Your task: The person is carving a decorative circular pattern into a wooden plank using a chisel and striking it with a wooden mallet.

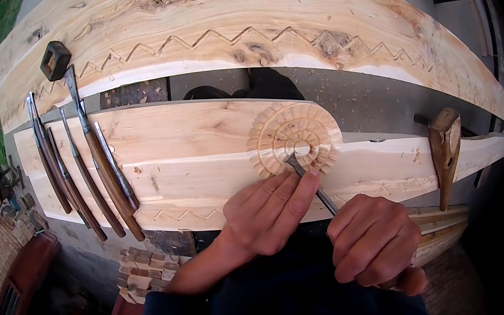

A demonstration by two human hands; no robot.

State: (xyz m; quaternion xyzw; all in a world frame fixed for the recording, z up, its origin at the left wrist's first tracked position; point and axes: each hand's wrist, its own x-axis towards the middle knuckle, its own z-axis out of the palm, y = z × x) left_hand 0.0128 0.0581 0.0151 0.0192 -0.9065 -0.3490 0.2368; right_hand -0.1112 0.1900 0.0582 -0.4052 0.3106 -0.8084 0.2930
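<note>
Head view: the right hand [374,240], below and right of the carved rosette [274,130], is curled tight round the chisel [327,201]. The left hand [266,213], just below the rosette, has its fingers nearly straight, laid across the shaft; whether it grips cannot be told. The blade meets the rosette's centre. Right of the rosette lies a wooden mallet [444,137]; well left, a row of carving tools [89,154] and a hollow dark block [62,53], its wood-coloured contents unclear.
</note>
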